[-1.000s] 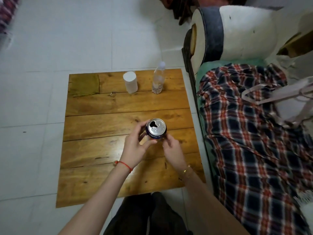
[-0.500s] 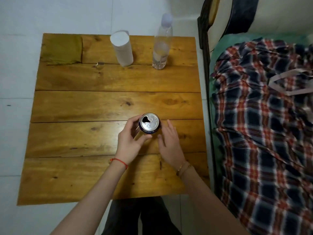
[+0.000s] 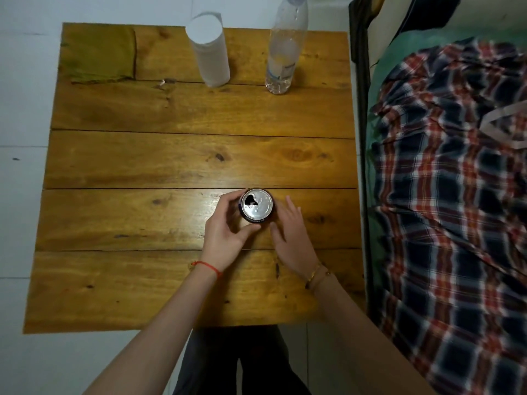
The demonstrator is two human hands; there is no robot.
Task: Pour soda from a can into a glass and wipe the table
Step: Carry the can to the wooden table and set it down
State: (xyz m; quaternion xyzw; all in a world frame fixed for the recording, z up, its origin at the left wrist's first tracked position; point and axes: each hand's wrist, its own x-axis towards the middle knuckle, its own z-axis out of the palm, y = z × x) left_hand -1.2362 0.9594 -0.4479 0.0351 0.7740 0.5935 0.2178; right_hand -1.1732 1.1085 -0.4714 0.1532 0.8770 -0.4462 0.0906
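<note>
Fingers of the left hand curl round the opened soda can, thumb pressed against its near side, holding it upright on the wooden desk. Just right of the can, the right hand lies with fingers straight and relaxed, gripping nothing. At the desk's far edge stand a frosted glass and a clear plastic bottle, well apart from the can, with a folded olive cloth in the far left corner.
</note>
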